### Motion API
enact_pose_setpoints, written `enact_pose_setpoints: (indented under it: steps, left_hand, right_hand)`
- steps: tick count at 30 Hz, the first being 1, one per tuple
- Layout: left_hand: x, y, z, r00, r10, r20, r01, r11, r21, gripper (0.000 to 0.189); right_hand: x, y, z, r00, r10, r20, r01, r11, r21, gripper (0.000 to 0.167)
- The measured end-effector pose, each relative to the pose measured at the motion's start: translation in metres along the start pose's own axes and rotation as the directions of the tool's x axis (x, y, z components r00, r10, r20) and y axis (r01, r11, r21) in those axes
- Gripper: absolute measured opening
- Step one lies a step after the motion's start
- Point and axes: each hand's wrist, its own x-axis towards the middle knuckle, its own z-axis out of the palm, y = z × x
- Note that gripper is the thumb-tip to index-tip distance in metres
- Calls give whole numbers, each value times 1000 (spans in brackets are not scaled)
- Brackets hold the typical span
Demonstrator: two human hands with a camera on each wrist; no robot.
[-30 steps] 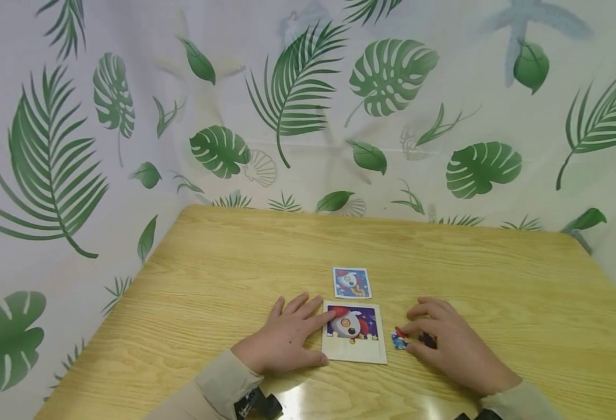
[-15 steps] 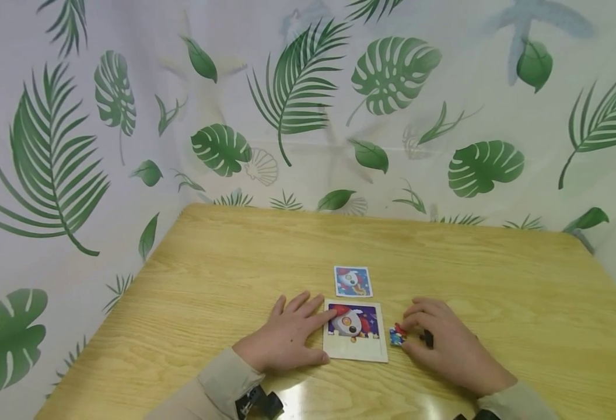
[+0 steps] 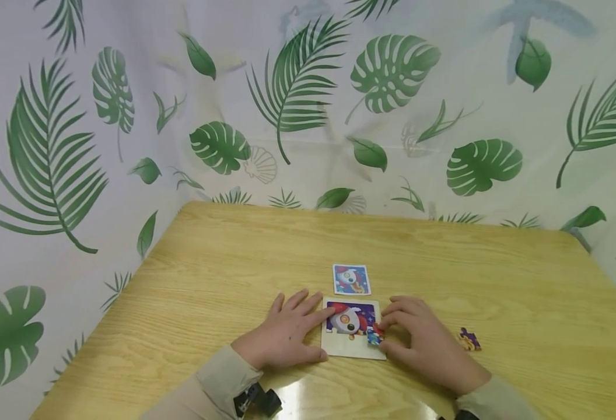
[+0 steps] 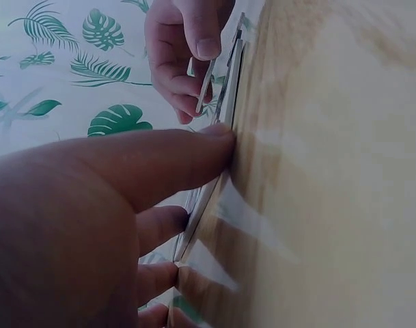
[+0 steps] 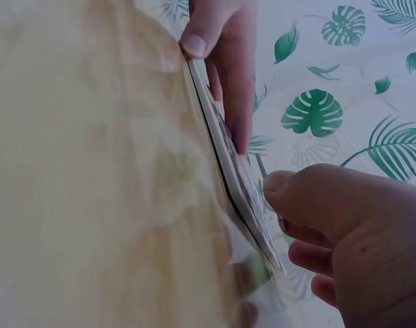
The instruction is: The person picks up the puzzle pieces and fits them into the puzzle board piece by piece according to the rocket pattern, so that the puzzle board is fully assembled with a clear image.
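Note:
A square puzzle board (image 3: 347, 348) lies on the table, its upper part filled with a white and red cartoon figure on purple; the lower strip is bare. My left hand (image 3: 287, 334) rests palm down beside it, fingers spread, the index fingertip on the board and the thumb at its left edge. Between thumb and fingers my right hand (image 3: 427, 344) pinches a blue and red puzzle piece (image 3: 374, 336) over the board's right side. In the left wrist view this puzzle piece (image 4: 205, 87) is tilted, seen edge-on and apart from the board.
A small picture card (image 3: 352, 279) showing the same figure lies just behind the board. Another puzzle piece (image 3: 469, 339), purple and orange, lies on the wooden table (image 3: 224, 256) right of my right hand. A leaf-printed curtain (image 3: 308, 116) stands behind the table.
My right hand has moved left from the table with the blue and red puzzle piece, now over the board. The purple puzzle piece has come into fuller view. My left hand stays put.

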Motion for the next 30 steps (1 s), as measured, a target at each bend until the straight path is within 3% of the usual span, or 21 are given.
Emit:
enact_pose_setpoints:
  steps: [15,22,30]
  left_hand:
    - [-1,3,-3,1000,15,-3,-15,1000,20,82]
    - [0,1,-1,1000,15,1,-15,1000,15,81]
    - [1,3,-1,1000,18,-7,-18,1000,9,79]
  right_hand:
    - [25,-33,26,1000,-23,21,23,1000,11,19]
    - [30,-39,36,997,-72,1,72,997,21,20]
    - [32,-42,38,998,-58,18,58,998,15,19]
